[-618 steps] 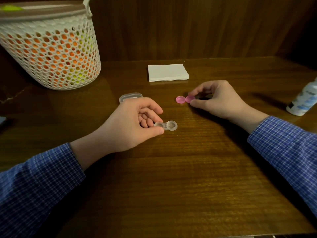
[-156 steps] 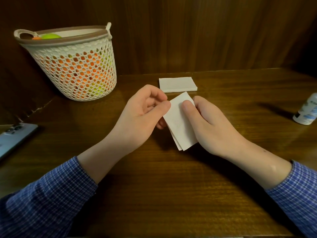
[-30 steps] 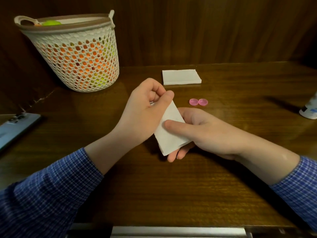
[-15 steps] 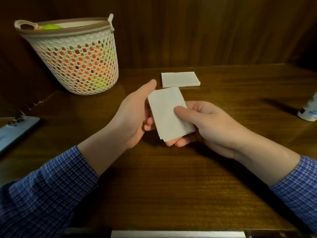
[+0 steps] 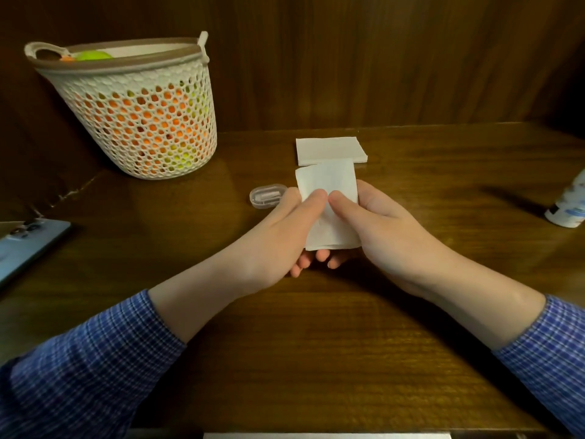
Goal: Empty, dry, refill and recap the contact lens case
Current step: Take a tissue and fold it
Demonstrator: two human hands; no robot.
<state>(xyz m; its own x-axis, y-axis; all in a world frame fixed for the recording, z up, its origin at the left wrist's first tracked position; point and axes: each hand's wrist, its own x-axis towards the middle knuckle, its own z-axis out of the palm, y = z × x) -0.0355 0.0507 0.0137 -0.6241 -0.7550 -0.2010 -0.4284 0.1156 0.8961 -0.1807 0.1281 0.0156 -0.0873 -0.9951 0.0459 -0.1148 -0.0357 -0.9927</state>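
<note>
Both hands hold a folded white tissue [image 5: 329,198] above the middle of the wooden table [image 5: 316,343]. My left hand [image 5: 285,229] grips its left side, thumb on top and fingers underneath. My right hand [image 5: 380,229] grips its right side the same way, thumb pressing next to the left thumb. The lens case is hidden, so I cannot tell whether it lies inside the tissue. The two pink caps are hidden behind the tissue and hands. A white solution bottle [image 5: 569,204] stands at the right edge.
A stack of folded tissues [image 5: 330,149] lies behind the hands. A small clear plastic box [image 5: 267,196] sits just left of my left hand. A white mesh basket [image 5: 136,112] with orange and green contents stands at the back left. A phone [image 5: 28,245] lies at the left edge.
My left hand has gone from an open hold beside the tissue to gripping it with the thumb on top. Both thumbs now press side by side on the tissue.
</note>
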